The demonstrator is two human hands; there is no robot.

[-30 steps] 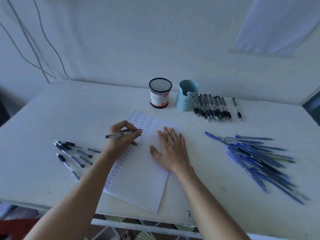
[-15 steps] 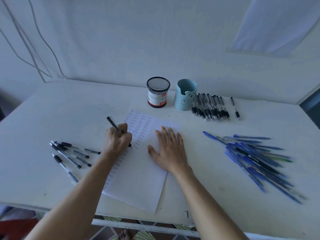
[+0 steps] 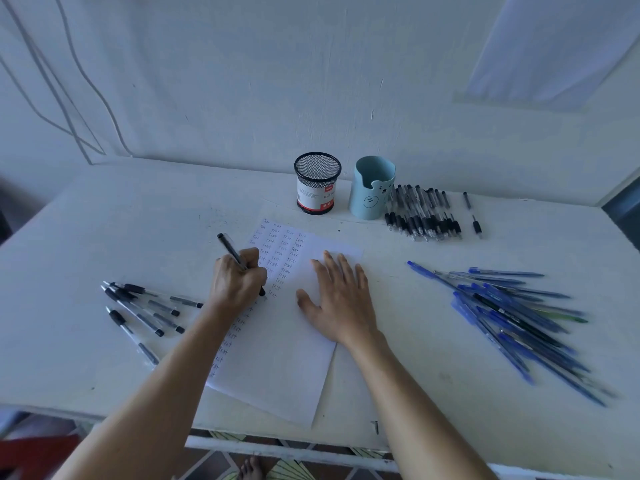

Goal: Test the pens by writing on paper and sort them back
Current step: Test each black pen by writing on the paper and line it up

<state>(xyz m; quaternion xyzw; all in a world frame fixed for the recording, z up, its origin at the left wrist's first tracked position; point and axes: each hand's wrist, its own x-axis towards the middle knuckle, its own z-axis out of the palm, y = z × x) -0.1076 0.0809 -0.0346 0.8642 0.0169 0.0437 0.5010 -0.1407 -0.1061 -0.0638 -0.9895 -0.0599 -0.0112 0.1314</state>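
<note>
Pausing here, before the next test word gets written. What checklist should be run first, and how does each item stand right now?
1. Pen gripped: the left hand holds the black pen in a writing grip: ok.
2. Pen tip touching the paper: cannot tell.
3. Sheet steadied: the right hand lies flat on it: ok.
4. Blank space to the right of the written columns: ok.
5. Mesh cup and blue cup upright for sorting: ok.

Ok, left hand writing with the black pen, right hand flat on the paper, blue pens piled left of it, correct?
No: head view shows the blue pens piled right of the paper; left hand writing with the black pen, right hand flat on it, yes.
</note>
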